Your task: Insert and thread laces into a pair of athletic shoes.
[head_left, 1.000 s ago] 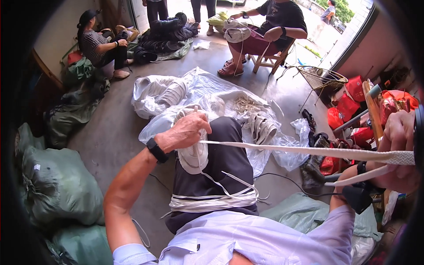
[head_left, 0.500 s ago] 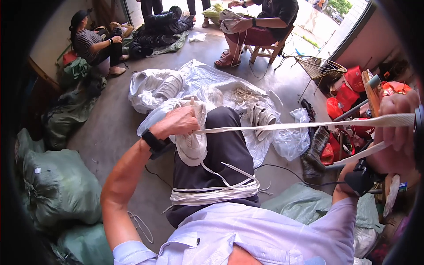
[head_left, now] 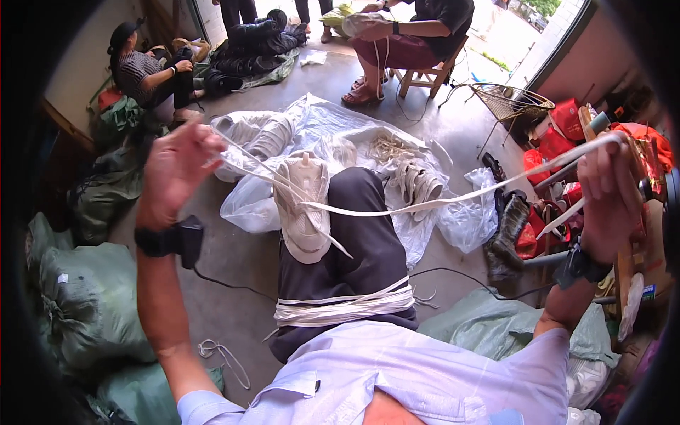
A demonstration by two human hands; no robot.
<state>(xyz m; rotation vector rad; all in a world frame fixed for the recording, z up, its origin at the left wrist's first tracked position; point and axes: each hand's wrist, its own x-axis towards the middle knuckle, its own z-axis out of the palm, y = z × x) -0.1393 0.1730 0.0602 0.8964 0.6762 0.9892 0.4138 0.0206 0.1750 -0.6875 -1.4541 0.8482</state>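
Note:
A white sneaker (head_left: 303, 209) lies on my dark-trousered knee (head_left: 358, 241). A flat white shoelace (head_left: 432, 202) runs from the shoe out to both sides. My left hand (head_left: 177, 166), with a black wrist device, is raised at the left and pinches one end of the lace. My right hand (head_left: 609, 195), also with a black wristband, is raised at the far right and grips the other end, pulling the lace taut. A bundle of white laces (head_left: 343, 306) lies draped across my thigh.
More white sneakers (head_left: 414, 180) and loose laces lie on a clear plastic sheet (head_left: 333, 138) on the concrete floor. Green sacks (head_left: 85, 312) are stacked at the left. One person sits on a stool (head_left: 414, 35) ahead, another sits on the floor (head_left: 145, 74) at far left. Red clutter (head_left: 567, 127) stands at the right.
My left hand has left the shoe and swung up and to the left, drawing the lace out. My right hand has lifted its end higher. The sneaker is now uncovered on my knee.

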